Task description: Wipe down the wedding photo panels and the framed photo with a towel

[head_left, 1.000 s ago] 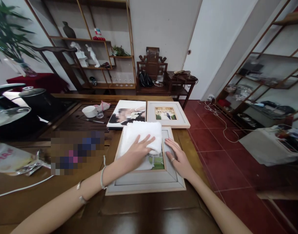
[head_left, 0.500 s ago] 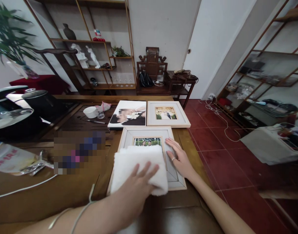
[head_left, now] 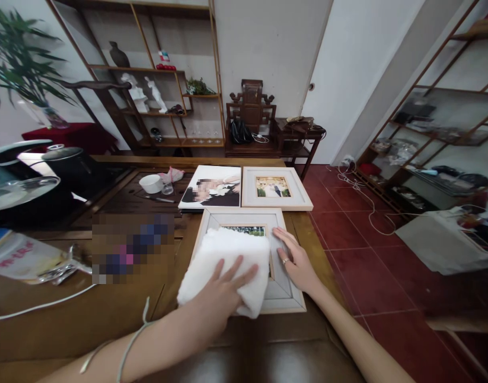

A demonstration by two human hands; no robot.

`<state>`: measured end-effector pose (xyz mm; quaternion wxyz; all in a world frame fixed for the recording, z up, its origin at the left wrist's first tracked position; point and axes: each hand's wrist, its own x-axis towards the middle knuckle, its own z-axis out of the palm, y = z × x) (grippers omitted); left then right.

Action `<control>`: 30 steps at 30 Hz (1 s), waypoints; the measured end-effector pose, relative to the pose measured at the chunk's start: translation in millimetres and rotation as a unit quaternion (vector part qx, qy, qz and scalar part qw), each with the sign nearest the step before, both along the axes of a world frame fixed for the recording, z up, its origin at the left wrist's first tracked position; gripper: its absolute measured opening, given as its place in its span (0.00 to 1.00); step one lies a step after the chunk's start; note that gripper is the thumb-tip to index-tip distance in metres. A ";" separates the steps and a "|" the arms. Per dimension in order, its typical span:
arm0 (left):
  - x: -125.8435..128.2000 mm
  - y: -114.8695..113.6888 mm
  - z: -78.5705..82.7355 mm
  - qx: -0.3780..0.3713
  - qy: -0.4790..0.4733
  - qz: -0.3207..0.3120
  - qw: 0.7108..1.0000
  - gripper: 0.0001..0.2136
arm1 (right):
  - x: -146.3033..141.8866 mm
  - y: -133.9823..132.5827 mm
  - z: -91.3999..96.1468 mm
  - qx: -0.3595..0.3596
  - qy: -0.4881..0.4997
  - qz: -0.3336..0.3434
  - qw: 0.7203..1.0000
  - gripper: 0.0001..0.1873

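A folded white towel (head_left: 231,250) lies over the left and middle of a picture frame (head_left: 286,304), covering most of the photo inside. My left hand (head_left: 223,292) presses on the towel from above, its fingers spread and lying on the cloth. On the right border of the same frame rests my right hand (head_left: 295,260), fingers stretched out, with a ring on one of them. Just beyond stand two more pictures lying flat: a canvas-like photo print (head_left: 212,186) and a second framed photo (head_left: 278,186).
The wooden table (head_left: 140,308) carries a white cup (head_left: 151,184), a black kettle (head_left: 68,165) and a printed plastic bag (head_left: 16,255) at the left. A blurred patch hides some items. A white cable (head_left: 48,307) runs along the left. Beyond stands a dark chair (head_left: 251,117).
The towel and my left hand have shifted a little to the left and turned; the towel now covers more of the photo's top. My right hand stays in place on the frame.
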<state>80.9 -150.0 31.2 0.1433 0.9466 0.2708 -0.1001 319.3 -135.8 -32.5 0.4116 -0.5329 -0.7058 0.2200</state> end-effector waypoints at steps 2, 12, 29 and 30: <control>-14.7 -0.3 4.0 0.012 0.004 0.032 0.999 0.21 | -0.4 -0.4 0.9 -0.002 0.002 -0.002 1.000 0.23; -51.5 30.9 -10.8 0.177 -0.066 0.163 0.968 0.21 | -0.9 0.0 0.5 0.001 0.005 -0.002 1.000 0.24; -23.6 16.4 -7.6 0.086 0.021 0.155 0.984 0.20 | -0.1 -0.9 0.1 -0.015 0.004 -0.005 1.000 0.23; -26.4 6.3 -3.0 0.058 0.048 0.140 0.987 0.19 | -0.1 -0.8 -0.1 -0.015 0.003 -0.005 1.000 0.23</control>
